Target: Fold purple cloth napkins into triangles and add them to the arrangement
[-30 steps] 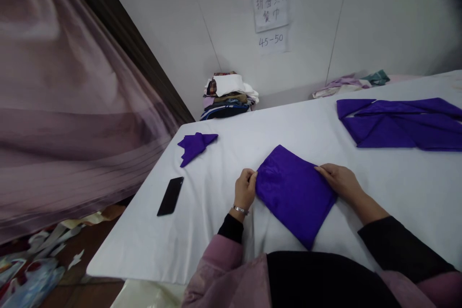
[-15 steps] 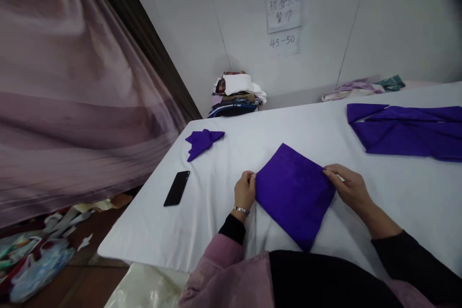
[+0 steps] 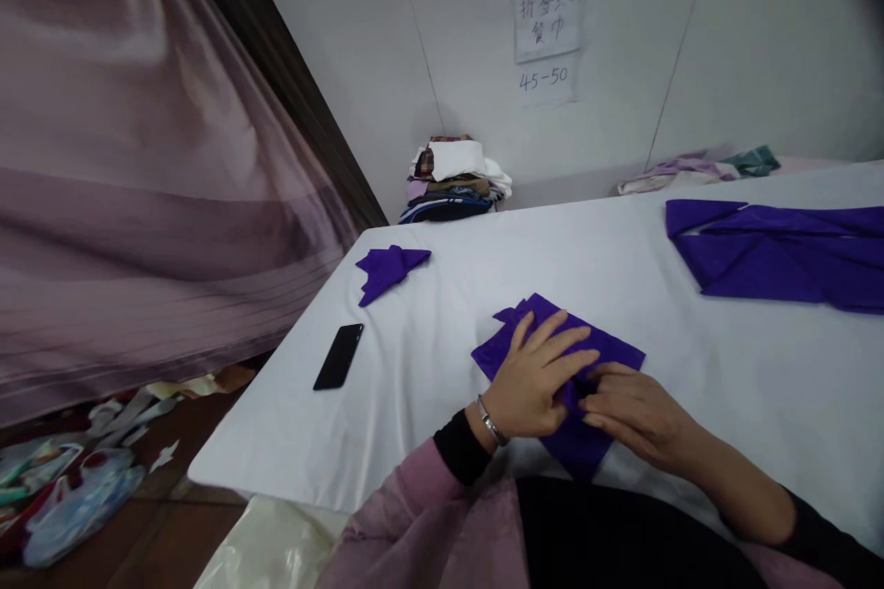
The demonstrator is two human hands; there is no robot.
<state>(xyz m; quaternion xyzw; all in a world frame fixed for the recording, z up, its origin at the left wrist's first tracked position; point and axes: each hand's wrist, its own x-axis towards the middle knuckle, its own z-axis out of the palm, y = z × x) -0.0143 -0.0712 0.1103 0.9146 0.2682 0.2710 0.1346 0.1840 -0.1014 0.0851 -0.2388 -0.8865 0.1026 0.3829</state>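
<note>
A purple napkin (image 3: pixel 614 350) lies partly folded on the white tablecloth in front of me, its layers shifted at the far left corner. My left hand (image 3: pixel 535 377) rests across it with the fingers spread, pressing it down. From the right, my right hand (image 3: pixel 639 409) pinches a bunched fold of the same napkin near its middle, close beside my left thumb. The fold between the two hands is partly hidden by the fingers. Farther back on the left sits a knotted or folded purple napkin (image 3: pixel 388 272) with pointed ends.
A black phone (image 3: pixel 338 357) lies left on the white table (image 3: pixel 276 433). More purple cloths (image 3: pixel 780 248) lie at the right. Stacked clothes (image 3: pixel 452 184) stand behind the table, below a paper sign (image 3: pixel 549 23). A pink curtain (image 3: pixel 138 156) hangs left; bags (image 3: pixel 83 497) are on the floor.
My left hand has let go of the napkin's left corner and moved right, onto its top. My right hand has moved left and pinches the cloth near the middle, which is now bunched.
</note>
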